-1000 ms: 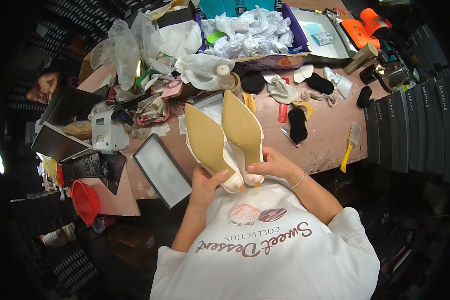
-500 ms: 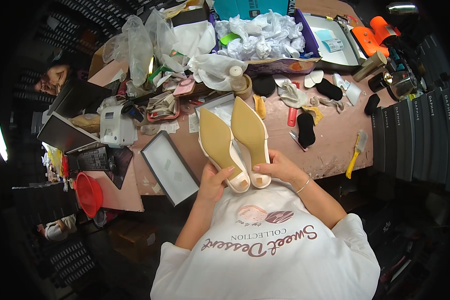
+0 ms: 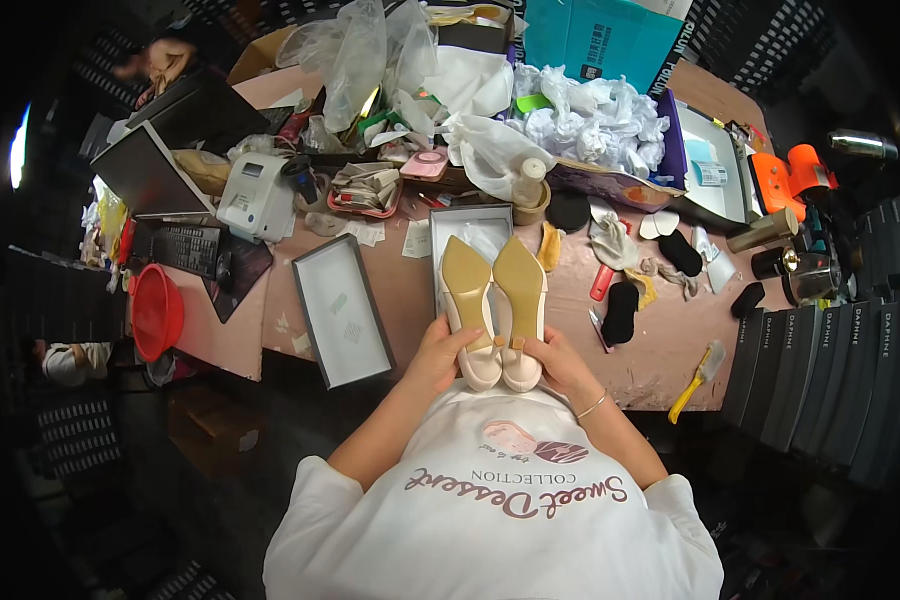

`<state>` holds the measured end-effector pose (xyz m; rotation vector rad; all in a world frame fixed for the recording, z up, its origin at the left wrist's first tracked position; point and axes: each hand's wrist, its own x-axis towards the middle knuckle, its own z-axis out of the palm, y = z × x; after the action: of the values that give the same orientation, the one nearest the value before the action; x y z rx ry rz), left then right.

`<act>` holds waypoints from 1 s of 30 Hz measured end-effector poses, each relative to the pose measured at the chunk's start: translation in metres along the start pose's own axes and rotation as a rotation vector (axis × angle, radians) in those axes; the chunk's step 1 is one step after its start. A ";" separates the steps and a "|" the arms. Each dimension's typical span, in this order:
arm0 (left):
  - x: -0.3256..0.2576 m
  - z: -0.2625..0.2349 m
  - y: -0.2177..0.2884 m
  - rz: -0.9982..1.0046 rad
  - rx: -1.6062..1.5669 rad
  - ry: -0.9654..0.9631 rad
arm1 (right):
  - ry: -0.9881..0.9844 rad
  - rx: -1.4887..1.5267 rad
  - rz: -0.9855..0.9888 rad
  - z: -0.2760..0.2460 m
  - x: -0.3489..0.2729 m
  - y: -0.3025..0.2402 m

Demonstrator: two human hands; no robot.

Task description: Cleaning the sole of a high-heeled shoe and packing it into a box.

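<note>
A pair of cream pointed-toe low-heeled shoes is held upside down in front of my chest, toes pointing away and tan soles up. My left hand point(image 3: 438, 354) is closed round the heel end of the left shoe point(image 3: 466, 275), its thumb on the sole side. My right hand point(image 3: 564, 364) grips the right shoe point(image 3: 519, 285) the same way. The two shoes lie side by side, almost touching. Just beyond their toes is an open grey shoebox point(image 3: 490, 213) with white paper inside, partly hidden by the shoes. To the left lies a grey-edged, white-lined box half point(image 3: 335, 310).
A purple box point(image 3: 610, 182) full of crumpled white paper stands at the back. Black pads point(image 3: 621, 312), a red-handled tool point(image 3: 601, 282) and a yellow-handled brush point(image 3: 697, 381) lie right. Dark shoeboxes point(image 3: 805, 380) line the right edge. A label printer point(image 3: 257, 197) and red basin point(image 3: 157, 312) are left.
Both hands have tipped the shoes, so the soles look shorter and the small heels and heel backs show more. The whole view has shifted, with the table's things lying lower.
</note>
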<state>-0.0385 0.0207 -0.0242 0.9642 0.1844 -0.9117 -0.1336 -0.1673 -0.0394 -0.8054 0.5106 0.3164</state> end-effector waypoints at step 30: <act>-0.013 0.015 0.013 0.123 0.193 -0.117 | -0.048 -0.113 -0.128 -0.006 -0.013 -0.001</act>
<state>-0.0407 0.0199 -0.0002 1.0848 -0.0633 -0.8811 -0.1455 -0.1738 -0.0351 -0.9335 0.3966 0.2469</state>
